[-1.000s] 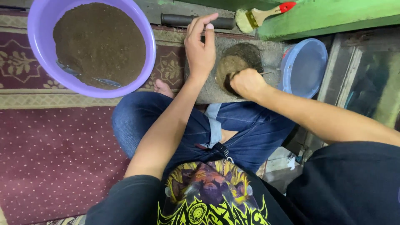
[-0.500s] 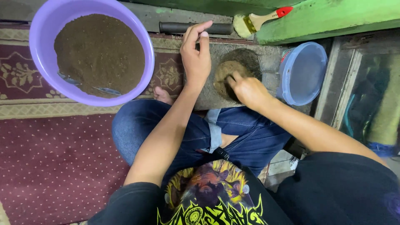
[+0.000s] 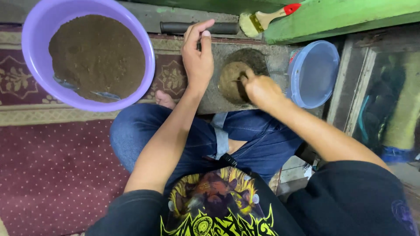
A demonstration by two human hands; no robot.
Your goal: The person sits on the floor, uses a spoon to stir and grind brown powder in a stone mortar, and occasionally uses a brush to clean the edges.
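Note:
I sit cross-legged on the floor facing a grey stone block (image 3: 214,102). On it lies a round brown lump (image 3: 229,81) beside a dark round hollow (image 3: 249,59). My right hand (image 3: 261,91) is closed around a thin small tool (image 3: 239,80), whose tip presses into the lump's right side. My left hand (image 3: 198,59) rests on the block just left of the lump, palm down with fingers stretched forward and holding nothing that I can see.
A purple basin (image 3: 33,30) filled with brown powdery material (image 3: 96,54) stands at the far left on a patterned red rug (image 3: 52,170). A blue plastic tub (image 3: 313,74) sits right of the block. Behind lie a dark cylinder (image 3: 175,28), a red-handled brush (image 3: 262,19) and a green ledge (image 3: 350,13).
My right hand has shifted from the lump's near edge to its right side, and the tool now digs into it. My left hand stays on the block.

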